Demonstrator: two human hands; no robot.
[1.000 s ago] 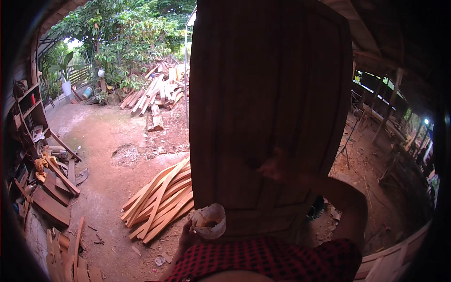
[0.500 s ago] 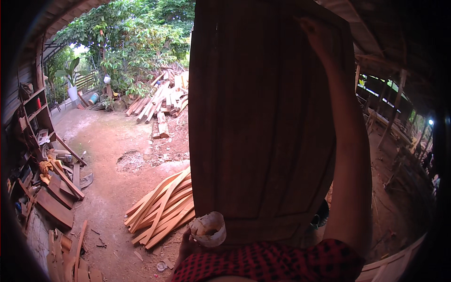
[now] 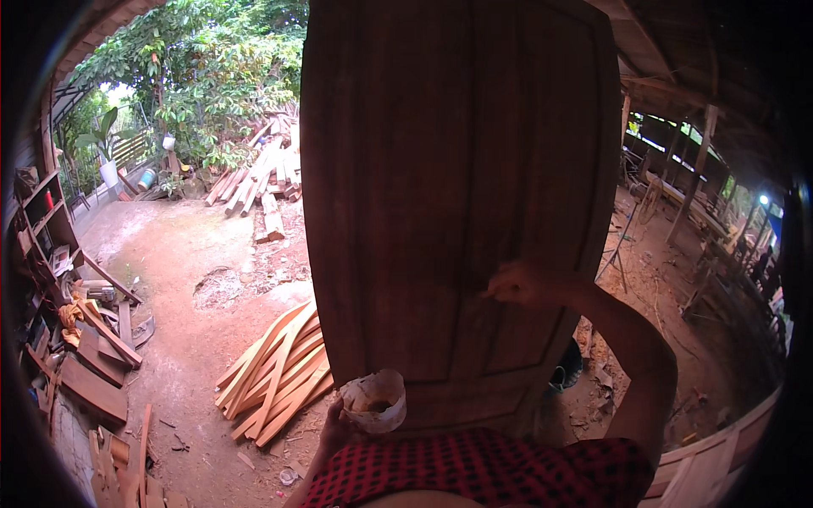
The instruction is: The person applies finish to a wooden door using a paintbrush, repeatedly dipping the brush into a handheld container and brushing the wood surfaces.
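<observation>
Door [image 3: 406, 186] stands behind the right hand [image 3: 518, 284], now lower and curled, its hold unclear, left hand [image 3: 336, 427] grasping a tub [image 3: 383, 420]

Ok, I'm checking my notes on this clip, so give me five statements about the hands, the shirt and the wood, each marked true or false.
1. The left hand holds a whitish container. True.
2. The right hand is inside the container. False: it is in front of the dark wooden panel.
3. The pale wooden strips appear to the left of the panel. True.
4. The strips stand in a neat upright row. False: they lie on the ground in a loose, crisscrossed heap.
5. The shirt is plain white. False: it is patterned in red and black.
</observation>
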